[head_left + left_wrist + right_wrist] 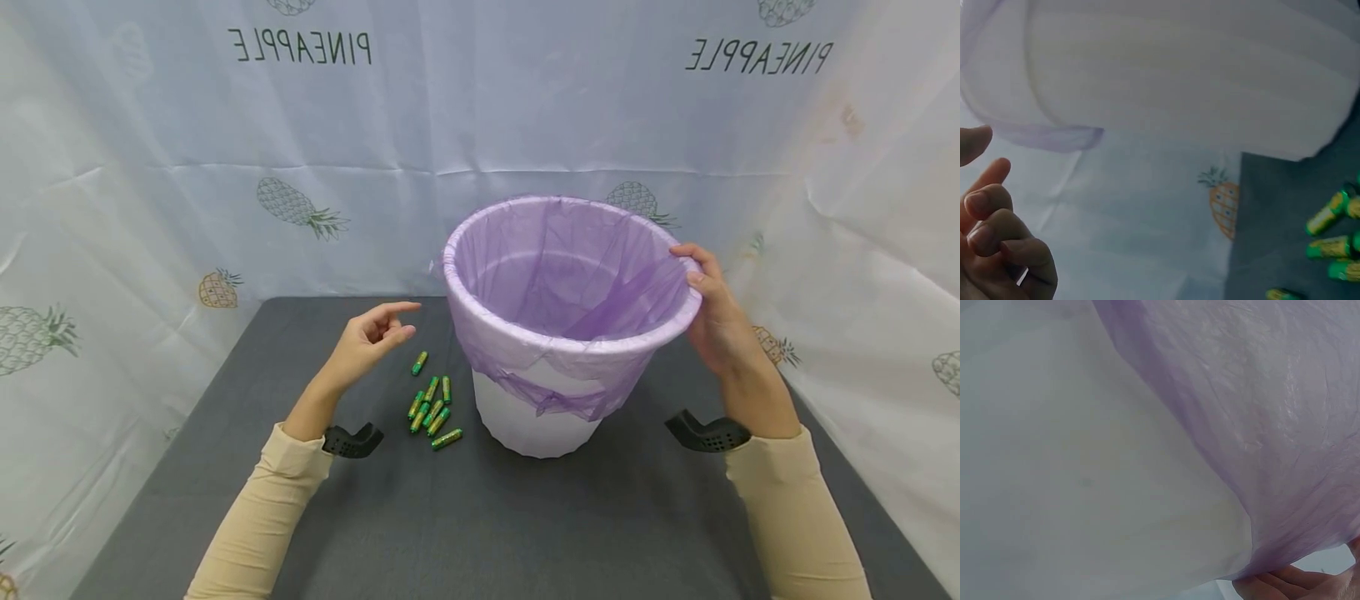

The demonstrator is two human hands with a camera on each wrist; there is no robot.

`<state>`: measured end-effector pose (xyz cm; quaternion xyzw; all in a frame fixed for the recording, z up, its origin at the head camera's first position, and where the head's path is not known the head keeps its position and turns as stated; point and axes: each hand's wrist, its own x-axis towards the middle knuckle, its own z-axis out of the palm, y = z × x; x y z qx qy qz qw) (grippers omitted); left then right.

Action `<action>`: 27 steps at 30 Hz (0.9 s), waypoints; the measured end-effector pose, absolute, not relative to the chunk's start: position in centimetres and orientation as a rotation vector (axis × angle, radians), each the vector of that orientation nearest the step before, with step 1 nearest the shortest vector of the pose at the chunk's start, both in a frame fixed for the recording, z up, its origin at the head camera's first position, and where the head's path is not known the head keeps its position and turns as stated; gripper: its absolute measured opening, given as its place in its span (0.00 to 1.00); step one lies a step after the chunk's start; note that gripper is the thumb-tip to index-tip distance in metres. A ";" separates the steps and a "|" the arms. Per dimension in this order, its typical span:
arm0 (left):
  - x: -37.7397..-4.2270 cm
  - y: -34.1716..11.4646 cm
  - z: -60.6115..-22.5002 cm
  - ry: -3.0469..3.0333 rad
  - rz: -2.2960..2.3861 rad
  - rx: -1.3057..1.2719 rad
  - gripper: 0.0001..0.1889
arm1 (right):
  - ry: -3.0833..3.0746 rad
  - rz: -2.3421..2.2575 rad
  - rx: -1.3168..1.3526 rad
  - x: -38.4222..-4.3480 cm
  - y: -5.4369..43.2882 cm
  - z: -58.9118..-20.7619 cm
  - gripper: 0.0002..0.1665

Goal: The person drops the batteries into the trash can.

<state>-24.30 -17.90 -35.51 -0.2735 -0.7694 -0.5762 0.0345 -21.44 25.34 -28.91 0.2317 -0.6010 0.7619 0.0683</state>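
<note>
1. The white bin [525, 421] is in front of me on the dark bench [240, 483], just right of a scatter of green batteries [438, 422]. I cannot tell whether its base sits quite flat.
2. My right hand [716, 312] grips the bin's far-right rim, fingers over the edge and thumb against it, with the purple liner [555, 404] caught between.
3. My left hand [366, 340] holds nothing; thumb and forefinger are spread apart, the other fingers loosely bent, near the batteries and apart from the bin. My two hands are well apart.
4. I judge the bin light for its bulk, probably thin plastic: stiff at the thick rim, with more give in the wall. It should slide or tip easily if pulled from one side.
5. The liner looks flimsy, crinkly and rather slippery. I'd expect it to creep or tear under a fingertip tug, so I'd pinch rim and film together.
6. For steadiness, I'd take the rim at opposite sides. The batteries look small, hard and apt to roll; thumb and forefinger across the middle would suit each.
</note>
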 end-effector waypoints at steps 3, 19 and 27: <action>-24.7 -18.3 -36.7 -2.431 -1.762 -0.832 0.20 | -1.796 2.306 0.703 -21.5 25.4 -28.8 0.14; -26.8 -20.1 -41.9 -2.635 -1.710 -0.717 0.21 | -1.830 2.268 0.686 -21.0 25.5 -29.3 0.15; -27.8 -20.4 -42.7 -2.708 -1.665 -0.666 0.21 | -1.831 2.266 0.714 -21.2 25.4 -28.9 0.15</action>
